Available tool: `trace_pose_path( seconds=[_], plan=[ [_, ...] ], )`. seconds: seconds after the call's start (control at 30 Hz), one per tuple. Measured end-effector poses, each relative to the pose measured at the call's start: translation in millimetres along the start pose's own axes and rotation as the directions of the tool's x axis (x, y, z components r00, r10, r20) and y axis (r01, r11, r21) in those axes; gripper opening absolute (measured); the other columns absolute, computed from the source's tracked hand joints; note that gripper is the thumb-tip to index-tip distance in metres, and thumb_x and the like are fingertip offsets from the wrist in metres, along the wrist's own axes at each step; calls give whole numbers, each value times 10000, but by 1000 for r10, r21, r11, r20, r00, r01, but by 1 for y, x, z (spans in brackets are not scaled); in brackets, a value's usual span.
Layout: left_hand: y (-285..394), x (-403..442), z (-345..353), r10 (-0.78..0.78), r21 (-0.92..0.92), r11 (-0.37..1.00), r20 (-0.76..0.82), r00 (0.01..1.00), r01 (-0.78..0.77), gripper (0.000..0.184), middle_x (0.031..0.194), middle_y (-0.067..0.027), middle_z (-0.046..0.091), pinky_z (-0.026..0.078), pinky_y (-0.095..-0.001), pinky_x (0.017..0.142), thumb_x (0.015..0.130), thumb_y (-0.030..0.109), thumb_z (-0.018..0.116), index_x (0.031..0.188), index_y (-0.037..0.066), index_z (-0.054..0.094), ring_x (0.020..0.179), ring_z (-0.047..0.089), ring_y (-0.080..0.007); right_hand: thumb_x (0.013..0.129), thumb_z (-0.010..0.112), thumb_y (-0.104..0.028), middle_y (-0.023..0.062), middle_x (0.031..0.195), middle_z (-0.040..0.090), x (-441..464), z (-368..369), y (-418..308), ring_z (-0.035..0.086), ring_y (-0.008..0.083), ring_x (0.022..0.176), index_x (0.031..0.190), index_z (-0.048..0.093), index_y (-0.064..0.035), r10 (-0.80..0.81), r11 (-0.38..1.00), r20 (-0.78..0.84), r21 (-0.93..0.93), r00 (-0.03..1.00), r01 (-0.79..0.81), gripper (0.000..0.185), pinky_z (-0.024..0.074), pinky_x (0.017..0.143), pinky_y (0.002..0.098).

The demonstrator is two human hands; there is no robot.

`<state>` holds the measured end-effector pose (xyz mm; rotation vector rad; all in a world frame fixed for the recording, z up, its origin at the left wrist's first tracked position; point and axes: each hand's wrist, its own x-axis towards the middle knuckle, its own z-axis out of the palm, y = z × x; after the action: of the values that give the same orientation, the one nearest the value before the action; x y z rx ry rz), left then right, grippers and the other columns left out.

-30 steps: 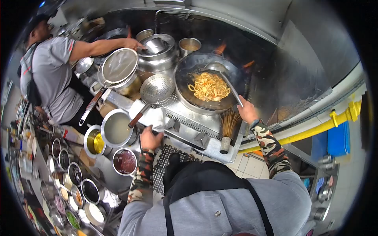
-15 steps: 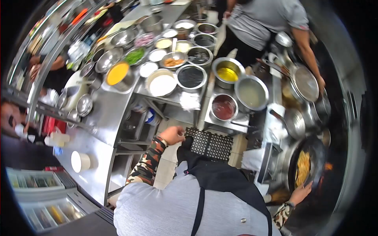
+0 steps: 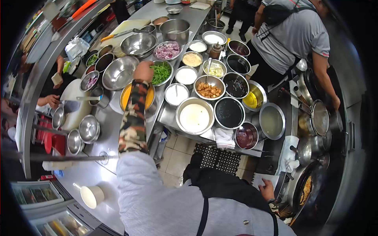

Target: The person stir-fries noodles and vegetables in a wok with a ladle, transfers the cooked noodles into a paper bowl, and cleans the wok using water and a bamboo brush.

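My left hand [image 3: 144, 72] reaches to the left edge of a metal bowl of chopped green vegetables [image 3: 161, 74]. The fingers bend down and away from me, mostly hidden, so I cannot see whether they grip anything. Below the outstretched forearm is a pot of orange liquid [image 3: 151, 96], partly covered by the sleeve. Beside the bowl sits another of sliced purple onion [image 3: 167, 50]. My right hand [image 3: 267, 190] is by the stove's near edge, fingers apart and holding nothing. To its right stands a dark wok [image 3: 296, 188] with yellowish-brown food [image 3: 306, 190] inside, apart from the hand.
Several bowls crowd the middle table, among them a white-liquid pot [image 3: 195, 117] and brown chunks [image 3: 209, 89]. A co-worker [image 3: 291, 35] stands by the stove at upper right. A white tub [image 3: 93, 196] sits on the left counter [image 3: 112, 188]. A perforated mat [image 3: 216, 159] covers some floor.
My left hand has moved from above the floor gap up to the bowl of greens. My right hand has left the wok's rim and drawn back left. The view has shifted.
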<state>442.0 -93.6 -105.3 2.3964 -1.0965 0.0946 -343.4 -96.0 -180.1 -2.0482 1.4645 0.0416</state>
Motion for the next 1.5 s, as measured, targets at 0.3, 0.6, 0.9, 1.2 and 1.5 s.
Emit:
trace_pose_path(
  seconds=[0.3,0.6,0.9,1.2,1.5],
  plan=[
    [-34,63,67,-118,282,959,474,873,-23,512,1201,-118,602,463,-361,954,720,37,681,1212,156,601,1093,580,-284,737,699,-200,201,913,672,-128,80,180,656,314,808,1124,612,35,597,798,183,-235,781,-555,462,515,740,380],
    [-36,73,20,73,174,973,381,922,-149,318,997,-168,659,487,-395,881,708,88,722,1025,91,691,961,619,-322,764,675,-135,158,857,675,-75,102,175,656,228,706,1165,590,26,494,869,134,-110,859,-483,440,510,594,346],
    [-43,66,3,107,-52,994,172,979,-100,300,901,-149,683,507,-358,788,706,99,720,1005,87,699,852,652,-313,809,652,-100,142,855,644,11,39,50,612,184,625,1210,547,32,427,869,107,225,898,-440,436,475,497,311],
    [-73,53,-5,-154,-605,777,85,984,174,305,876,-113,674,552,-287,631,801,66,699,1075,-52,640,737,643,-151,806,662,-105,201,951,662,-11,22,2,646,202,684,1240,523,44,480,865,251,24,840,-501,479,507,568,316],
    [-57,34,-43,-430,-964,137,150,890,229,138,934,-63,608,559,-271,662,870,32,625,995,-5,580,771,593,-146,810,643,-83,197,1004,651,-40,43,48,632,199,656,1241,517,41,472,841,249,160,845,-517,466,506,545,315]
  ],
)
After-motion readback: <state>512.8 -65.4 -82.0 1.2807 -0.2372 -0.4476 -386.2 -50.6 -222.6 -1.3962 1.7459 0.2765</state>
